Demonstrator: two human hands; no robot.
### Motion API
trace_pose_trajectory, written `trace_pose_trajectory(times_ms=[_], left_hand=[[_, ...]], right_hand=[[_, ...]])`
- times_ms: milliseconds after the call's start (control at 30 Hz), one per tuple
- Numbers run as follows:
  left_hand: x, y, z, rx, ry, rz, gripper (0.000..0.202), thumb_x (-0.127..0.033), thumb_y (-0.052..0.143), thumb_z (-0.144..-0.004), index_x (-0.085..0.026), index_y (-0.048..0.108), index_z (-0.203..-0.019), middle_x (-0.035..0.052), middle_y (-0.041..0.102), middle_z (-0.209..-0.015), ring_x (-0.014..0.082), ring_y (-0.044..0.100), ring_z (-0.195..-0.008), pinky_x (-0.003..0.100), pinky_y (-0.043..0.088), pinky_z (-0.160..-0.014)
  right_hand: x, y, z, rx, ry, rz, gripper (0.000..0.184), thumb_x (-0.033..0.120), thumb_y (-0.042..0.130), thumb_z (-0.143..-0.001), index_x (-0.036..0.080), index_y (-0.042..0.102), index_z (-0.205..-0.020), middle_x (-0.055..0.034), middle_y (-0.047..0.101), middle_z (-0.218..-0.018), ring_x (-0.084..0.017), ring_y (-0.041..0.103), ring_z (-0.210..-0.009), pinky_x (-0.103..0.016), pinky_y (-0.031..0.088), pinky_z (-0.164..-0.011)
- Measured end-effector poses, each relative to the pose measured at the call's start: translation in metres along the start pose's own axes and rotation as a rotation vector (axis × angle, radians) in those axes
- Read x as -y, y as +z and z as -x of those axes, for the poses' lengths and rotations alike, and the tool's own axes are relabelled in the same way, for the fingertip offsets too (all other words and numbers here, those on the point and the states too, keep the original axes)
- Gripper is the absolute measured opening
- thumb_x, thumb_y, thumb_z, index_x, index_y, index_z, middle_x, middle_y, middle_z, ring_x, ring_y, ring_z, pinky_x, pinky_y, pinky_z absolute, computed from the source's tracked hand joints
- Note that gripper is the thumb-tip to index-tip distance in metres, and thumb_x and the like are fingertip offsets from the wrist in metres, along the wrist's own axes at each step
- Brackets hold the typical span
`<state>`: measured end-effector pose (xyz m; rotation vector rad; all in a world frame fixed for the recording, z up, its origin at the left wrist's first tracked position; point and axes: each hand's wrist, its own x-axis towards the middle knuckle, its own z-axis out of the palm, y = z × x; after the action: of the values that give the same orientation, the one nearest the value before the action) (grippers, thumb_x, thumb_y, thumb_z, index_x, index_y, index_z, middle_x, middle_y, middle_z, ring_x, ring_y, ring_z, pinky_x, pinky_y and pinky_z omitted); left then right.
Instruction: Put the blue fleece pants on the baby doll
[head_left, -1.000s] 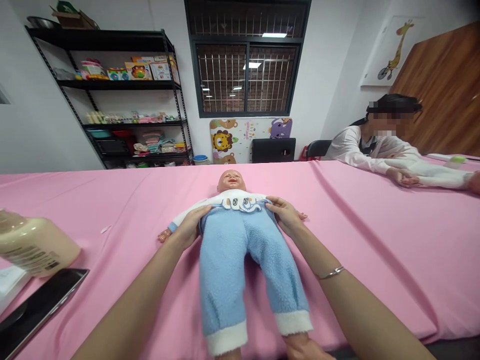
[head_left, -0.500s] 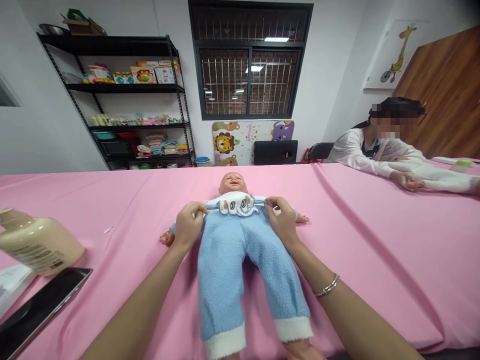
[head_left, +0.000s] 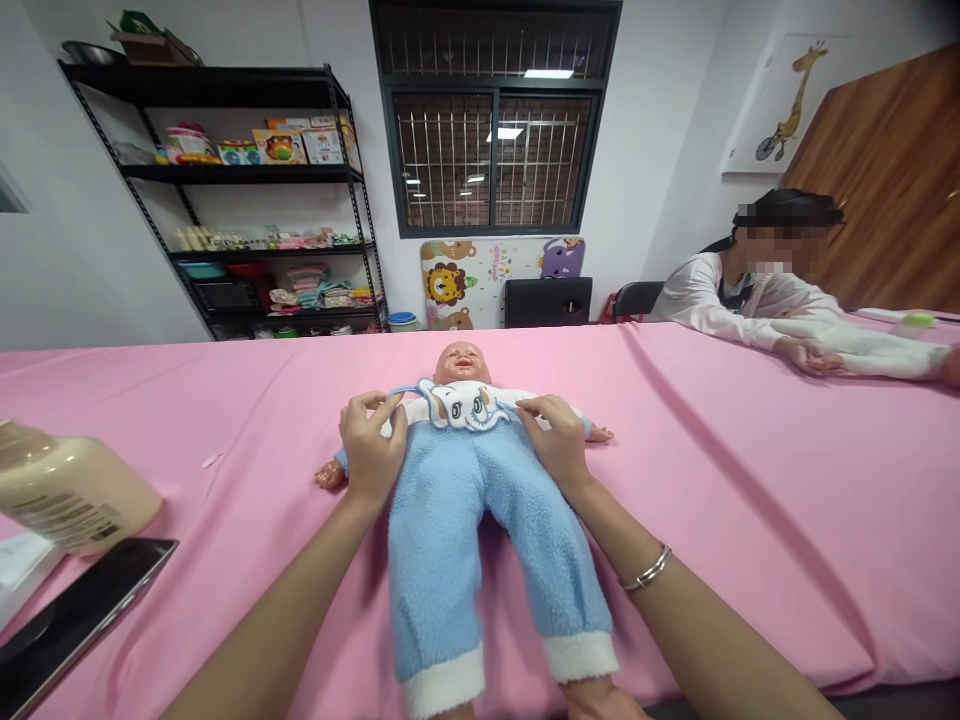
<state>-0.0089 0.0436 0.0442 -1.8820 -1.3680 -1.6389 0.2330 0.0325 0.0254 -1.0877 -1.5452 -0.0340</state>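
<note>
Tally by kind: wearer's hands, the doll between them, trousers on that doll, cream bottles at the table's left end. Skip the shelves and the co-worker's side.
Hands: 2 (left hand, right hand)
Dolls: 1 (bald doll)
Trousers: 1 pair (blue trousers)
Bottles: 1 (cream bottle)
Total: 5

Pink-covered table (head_left: 739, 520), doll (head_left: 466, 450), beige bottle (head_left: 82, 490), phone (head_left: 82, 612)

My left hand (head_left: 371, 447) and right hand (head_left: 556, 443) pinch the waistband (head_left: 407, 389) of blue fleece trousers (head_left: 480, 480) on a baby doll (head_left: 461, 363).
</note>
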Motion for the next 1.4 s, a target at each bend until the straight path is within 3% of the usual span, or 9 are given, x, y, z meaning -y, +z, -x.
trace_pose_trajectory(times_ms=[200,400,533,667,800,967,1100,1200,1400], left_hand=[[-0.007,0.000,0.002,-0.037,0.028,0.043,0.023,-0.027,0.051,-0.085,-0.019,0.068,-0.099,0.0061,0.049,-0.087,0.0186,0.047,-0.082,0.034,0.040,-0.082],[-0.009,-0.001,0.003,0.050,-0.053,0.148,0.024,-0.029,0.049,-0.088,-0.021,0.068,-0.099,0.0040,0.046,-0.083,0.0169,0.047,-0.081,0.031,0.041,-0.077],[-0.009,0.000,0.002,0.084,-0.165,0.247,0.024,-0.029,0.049,-0.087,-0.021,0.068,-0.101,0.0026,0.043,-0.081,0.0144,0.047,-0.075,0.027,0.042,-0.070],[-0.012,0.001,0.003,0.111,-0.190,0.296,0.023,-0.028,0.056,-0.083,-0.020,0.067,-0.102,-0.0007,0.040,-0.071,0.0123,0.043,-0.063,0.025,0.041,-0.064],[-0.014,0.000,0.004,0.154,-0.169,0.330,0.021,-0.027,0.059,-0.081,-0.022,0.067,-0.099,-0.0020,0.040,-0.067,0.0115,0.042,-0.060,0.025,0.040,-0.061],[-0.014,-0.001,0.003,0.127,-0.164,0.323,0.007,-0.021,0.060,-0.078,-0.018,0.062,-0.072,-0.0018,0.043,-0.068,0.0102,0.042,-0.058,0.023,0.038,-0.057],[-0.014,0.000,0.002,0.074,-0.327,0.376,0.020,-0.021,0.065,-0.072,-0.018,0.048,-0.083,-0.0049,0.046,-0.069,0.0085,0.043,-0.055,0.021,0.038,-0.054],[-0.015,-0.001,0.001,0.058,-0.376,0.389,0.025,-0.015,0.061,-0.069,-0.018,0.047,-0.090,-0.0069,0.041,-0.063,0.0082,0.041,-0.053,0.020,0.036,-0.052],[-0.014,-0.002,0.001,0.072,-0.390,0.395,0.017,-0.020,0.061,-0.072,-0.019,0.045,-0.075,-0.0072,0.036,-0.058,0.0087,0.035,-0.051,0.021,0.031,-0.049]], right_hand=[[-0.003,0.003,0.001,0.109,0.164,-0.091,0.028,0.034,0.059,-0.077,0.020,0.063,-0.101,-0.0058,0.064,-0.085,-0.019,0.055,-0.073,-0.034,0.043,-0.074],[-0.008,0.007,0.001,0.149,0.234,-0.094,0.032,0.031,0.052,-0.079,0.018,0.062,-0.106,-0.0077,0.065,-0.094,-0.020,0.054,-0.078,-0.038,0.042,-0.081],[-0.011,0.008,0.001,0.170,0.219,-0.079,0.029,0.026,0.050,-0.076,0.017,0.065,-0.099,-0.0076,0.065,-0.086,-0.018,0.053,-0.071,-0.036,0.044,-0.074],[-0.011,0.009,0.002,0.173,0.208,-0.050,0.021,0.023,0.050,-0.075,0.017,0.066,-0.086,-0.0065,0.063,-0.079,-0.017,0.052,-0.067,-0.032,0.044,-0.066],[-0.010,0.009,0.003,0.135,0.182,0.012,0.019,0.020,0.049,-0.075,0.016,0.066,-0.084,-0.0062,0.063,-0.078,-0.017,0.053,-0.067,-0.033,0.045,-0.068],[-0.008,0.007,0.003,-0.012,0.128,0.063,0.021,0.019,0.045,-0.080,0.015,0.063,-0.090,-0.0065,0.060,-0.081,-0.017,0.054,-0.072,-0.033,0.045,-0.069],[-0.008,0.007,0.004,-0.102,0.118,0.081,0.022,0.019,0.044,-0.082,0.015,0.062,-0.095,-0.0063,0.056,-0.081,-0.017,0.053,-0.073,-0.033,0.046,-0.069],[-0.009,0.007,0.004,-0.094,0.102,0.082,0.023,0.018,0.042,-0.083,0.015,0.061,-0.095,-0.0065,0.055,-0.082,-0.018,0.053,-0.075,-0.033,0.046,-0.071],[-0.008,0.009,0.003,-0.057,0.110,0.048,0.023,0.016,0.044,-0.081,0.015,0.060,-0.096,-0.0068,0.055,-0.083,-0.018,0.053,-0.076,-0.033,0.046,-0.071]])
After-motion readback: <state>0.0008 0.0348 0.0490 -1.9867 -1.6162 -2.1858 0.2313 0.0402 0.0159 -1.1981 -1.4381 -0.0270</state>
